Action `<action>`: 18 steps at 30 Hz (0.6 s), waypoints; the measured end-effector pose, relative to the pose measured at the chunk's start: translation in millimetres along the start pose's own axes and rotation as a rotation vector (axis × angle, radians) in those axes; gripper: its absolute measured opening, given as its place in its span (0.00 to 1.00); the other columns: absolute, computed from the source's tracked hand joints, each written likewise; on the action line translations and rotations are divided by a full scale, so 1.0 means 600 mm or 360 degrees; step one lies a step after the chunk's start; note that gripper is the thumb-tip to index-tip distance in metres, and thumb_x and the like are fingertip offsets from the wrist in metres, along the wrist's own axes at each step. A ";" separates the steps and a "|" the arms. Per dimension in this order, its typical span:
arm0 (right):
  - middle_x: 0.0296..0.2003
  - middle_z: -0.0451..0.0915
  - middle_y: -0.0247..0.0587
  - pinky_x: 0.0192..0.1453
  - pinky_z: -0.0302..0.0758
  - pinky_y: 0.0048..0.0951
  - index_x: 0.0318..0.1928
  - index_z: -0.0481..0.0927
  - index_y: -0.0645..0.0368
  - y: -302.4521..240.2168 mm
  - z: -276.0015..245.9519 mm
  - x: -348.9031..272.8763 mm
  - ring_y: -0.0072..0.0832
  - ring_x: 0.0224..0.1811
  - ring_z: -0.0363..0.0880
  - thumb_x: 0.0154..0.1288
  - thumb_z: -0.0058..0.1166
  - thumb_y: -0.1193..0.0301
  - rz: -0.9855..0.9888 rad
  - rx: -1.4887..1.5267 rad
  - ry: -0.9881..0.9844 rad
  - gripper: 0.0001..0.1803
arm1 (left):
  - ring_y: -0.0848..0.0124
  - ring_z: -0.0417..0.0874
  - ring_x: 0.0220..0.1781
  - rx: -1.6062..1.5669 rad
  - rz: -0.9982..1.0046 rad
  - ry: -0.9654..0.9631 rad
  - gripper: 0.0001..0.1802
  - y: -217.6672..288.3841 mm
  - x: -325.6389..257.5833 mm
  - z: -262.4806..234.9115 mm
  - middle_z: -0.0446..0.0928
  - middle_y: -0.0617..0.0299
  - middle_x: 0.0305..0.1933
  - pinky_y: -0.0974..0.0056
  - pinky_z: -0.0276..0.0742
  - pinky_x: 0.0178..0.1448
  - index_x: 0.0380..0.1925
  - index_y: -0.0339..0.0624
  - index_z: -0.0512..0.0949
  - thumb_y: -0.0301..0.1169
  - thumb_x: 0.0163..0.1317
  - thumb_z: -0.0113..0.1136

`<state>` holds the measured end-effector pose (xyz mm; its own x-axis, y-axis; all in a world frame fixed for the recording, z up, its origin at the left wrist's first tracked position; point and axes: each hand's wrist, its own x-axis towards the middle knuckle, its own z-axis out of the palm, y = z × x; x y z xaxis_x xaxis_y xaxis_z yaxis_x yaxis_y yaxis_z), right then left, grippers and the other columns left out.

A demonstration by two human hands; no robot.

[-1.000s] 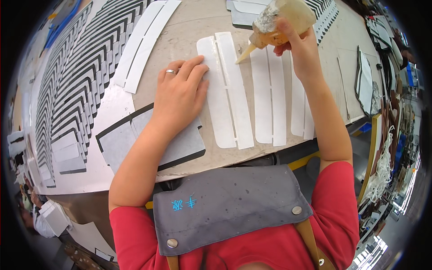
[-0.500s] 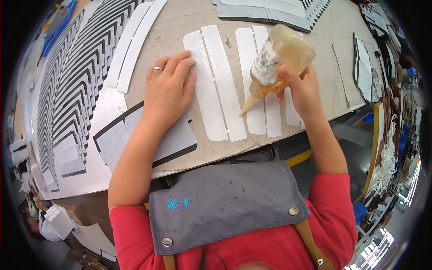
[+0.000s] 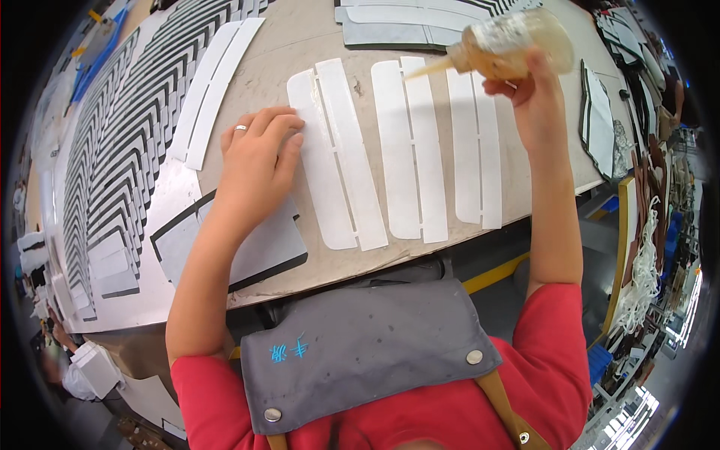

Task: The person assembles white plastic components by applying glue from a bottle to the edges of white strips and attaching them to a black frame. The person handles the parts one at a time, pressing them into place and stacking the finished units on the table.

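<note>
In my right hand (image 3: 536, 101) is a translucent squeeze bottle (image 3: 529, 41) of yellowish liquid, with white residue on its side. It is tipped almost level, its thin nozzle pointing left over the far end of the middle white slotted panel (image 3: 396, 157). My left hand (image 3: 262, 165) lies flat with fingers loosely spread, fingertips at the left edge of the left white slotted panel (image 3: 319, 165). A shiny wet line runs beside the slit near that panel's far end. To the right lies a similar white slotted panel (image 3: 466, 157), partly shaded by the bottle.
Overlapping rows of dark-edged pieces (image 3: 124, 142) cover the table's left side, beside another white slotted strip (image 3: 214, 90). A grey dark-edged panel (image 3: 262, 244) lies under my left forearm. More panels (image 3: 390, 34) are stacked at the back. A yellow-edged rack (image 3: 621, 255) stands at right.
My right hand has lifted the bottle up and to the right. Its nozzle has left the left panel's near end for the middle panel's far end. The view has shifted slightly.
</note>
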<state>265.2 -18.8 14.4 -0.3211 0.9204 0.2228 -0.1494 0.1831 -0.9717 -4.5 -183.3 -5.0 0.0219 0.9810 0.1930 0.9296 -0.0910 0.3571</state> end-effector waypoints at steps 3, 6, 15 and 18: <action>0.35 0.78 0.40 0.30 0.77 0.24 0.47 0.70 0.63 0.025 -0.022 0.049 0.25 0.26 0.78 0.61 0.51 0.52 0.0094 -0.0100 0.0039 0.26 | 0.60 0.70 0.52 -0.0057 -0.0038 -0.0051 0.10 0.013 0.009 -0.015 0.73 0.60 0.49 0.58 0.55 0.59 0.40 0.43 0.73 0.28 0.58 0.52; 0.32 0.78 0.39 0.27 0.76 0.22 0.46 0.70 0.63 0.042 -0.013 0.070 0.23 0.22 0.77 0.59 0.53 0.51 0.0113 -0.0142 0.0007 0.27 | 0.61 0.69 0.53 -0.0100 0.0079 -0.0093 0.10 0.054 0.013 -0.012 0.73 0.61 0.48 0.58 0.54 0.59 0.40 0.43 0.73 0.30 0.57 0.53; 0.31 0.77 0.39 0.24 0.74 0.20 0.45 0.70 0.64 0.054 0.002 0.079 0.23 0.20 0.76 0.56 0.56 0.49 0.0087 -0.0216 0.0011 0.30 | 0.63 0.68 0.56 -0.0137 0.0370 -0.0226 0.11 0.103 0.017 0.026 0.73 0.65 0.50 0.55 0.52 0.61 0.39 0.44 0.75 0.30 0.55 0.55; 0.31 0.76 0.38 0.22 0.73 0.20 0.45 0.70 0.63 0.052 0.001 0.066 0.22 0.19 0.75 0.56 0.57 0.50 0.0140 -0.0227 0.0034 0.29 | 0.63 0.68 0.56 -0.0094 0.0374 -0.0222 0.11 0.102 0.017 0.031 0.73 0.65 0.50 0.55 0.52 0.61 0.39 0.44 0.75 0.30 0.55 0.55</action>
<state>246.9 23.2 -7.0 -0.3067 0.9420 0.1361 0.0129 0.1472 -0.9890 59.5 -176.0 1.8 0.2889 0.9455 0.1504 0.8700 -0.3248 0.3709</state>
